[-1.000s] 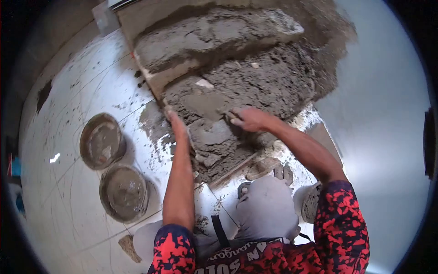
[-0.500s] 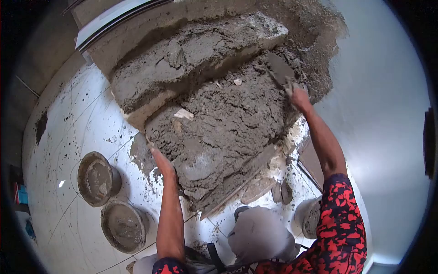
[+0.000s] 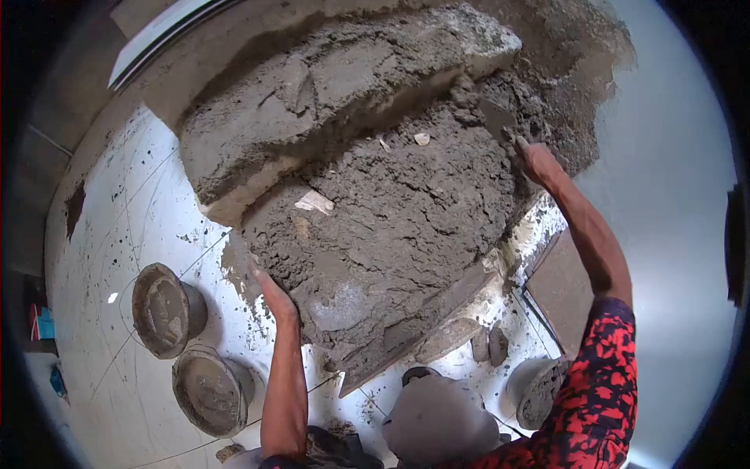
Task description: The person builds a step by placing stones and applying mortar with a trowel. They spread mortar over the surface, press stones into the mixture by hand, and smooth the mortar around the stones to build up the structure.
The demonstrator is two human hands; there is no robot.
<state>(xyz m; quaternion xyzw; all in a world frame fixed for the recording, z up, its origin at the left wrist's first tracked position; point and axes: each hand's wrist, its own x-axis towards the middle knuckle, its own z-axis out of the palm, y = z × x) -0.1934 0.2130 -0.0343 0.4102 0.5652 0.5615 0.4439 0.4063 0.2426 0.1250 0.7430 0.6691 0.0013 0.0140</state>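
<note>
My right hand (image 3: 539, 162) is closed round the handle of a trowel (image 3: 498, 119), whose grey blade sits tilted at the far right end of the wet mortar (image 3: 422, 195). Just left of the blade, a lump of mortar (image 3: 466, 94) lies against the upper step (image 3: 344, 94). My left hand (image 3: 275, 294) rests along the left edge of the mortar bed, fingers stretched out and partly hidden by mortar. Pale broken chips (image 3: 315, 202) stick out of the rough surface. A board (image 3: 422, 332) runs along the bed's near edge.
Two mortar-crusted buckets (image 3: 168, 310) stand on the white tiled floor (image 3: 101, 266) at left. Another bucket (image 3: 537, 395) is beside my right arm. A brown tile (image 3: 558, 285) and stone pieces (image 3: 498, 345) lie near the board. A smooth grey wall (image 3: 664, 211) rises at right.
The view has shifted slightly. My right hand has moved a little to the right, and the trowel blade has turned, showing the mortar lump beside it. My left hand stays at the left edge.
</note>
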